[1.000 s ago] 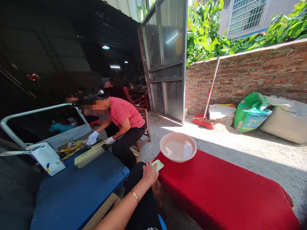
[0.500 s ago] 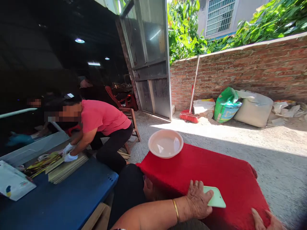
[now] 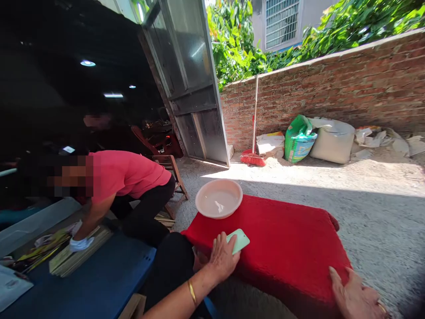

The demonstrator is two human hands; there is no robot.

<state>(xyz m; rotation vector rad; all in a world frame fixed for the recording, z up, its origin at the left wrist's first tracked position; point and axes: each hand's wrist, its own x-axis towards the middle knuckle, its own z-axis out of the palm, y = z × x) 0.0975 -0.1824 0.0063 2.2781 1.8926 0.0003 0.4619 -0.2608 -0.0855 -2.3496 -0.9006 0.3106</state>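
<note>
At the foot of a brick wall (image 3: 332, 97), a green sack (image 3: 299, 141) and a bulging beige sack (image 3: 333, 144) are set side by side. A red-bristled broom (image 3: 254, 159) is propped with its pale handle against the bricks. Green foliage (image 3: 230, 48) and a barred window (image 3: 282, 24) are seen above. A metal door (image 3: 194, 95) is angled open beside a dark interior. A blue table (image 3: 83, 288) is leaned over by a pink-shirted co-worker (image 3: 129, 175), by whose white glove (image 3: 80, 244) stacked slats (image 3: 61, 266) are touched.

Brick wall (image 3: 332, 95); barred window (image 3: 282, 22) beyond; 3 lamps (image 3: 88, 63) lit in dark room (image 3: 43, 102); floor (image 3: 381, 235) part sunlit
</note>
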